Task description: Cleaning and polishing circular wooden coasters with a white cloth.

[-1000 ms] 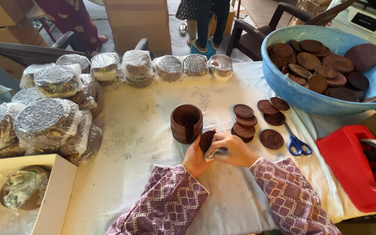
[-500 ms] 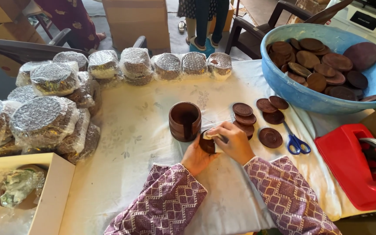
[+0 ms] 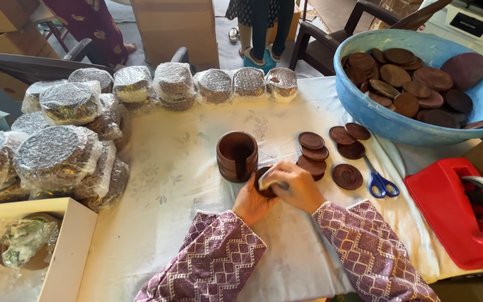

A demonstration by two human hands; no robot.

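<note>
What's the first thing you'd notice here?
The big blue tub at the back right, piled with dark wooden discs. Then the heap of bubble-wrapped bundles on the left, and in the middle, two hands rubbing one disc with a pale cloth.

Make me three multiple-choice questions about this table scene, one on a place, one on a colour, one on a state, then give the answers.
1. Where do the scissors lie?
A. inside the basin
B. between the loose wooden discs and the red tape dispenser
C. in the white box

2. What colour is the basin that holds wooden discs?
A. blue
B. green
C. yellow

3. What is the left hand doing?
A. resting flat on the cloth
B. holding a dark wooden disc with the right hand
C. gripping the scissors

Answers: 1 B, they lie on the tablecloth left of the tape dispenser. 2 A, its wall is light blue. 3 B, both it and the right hand close around the disc.
</note>
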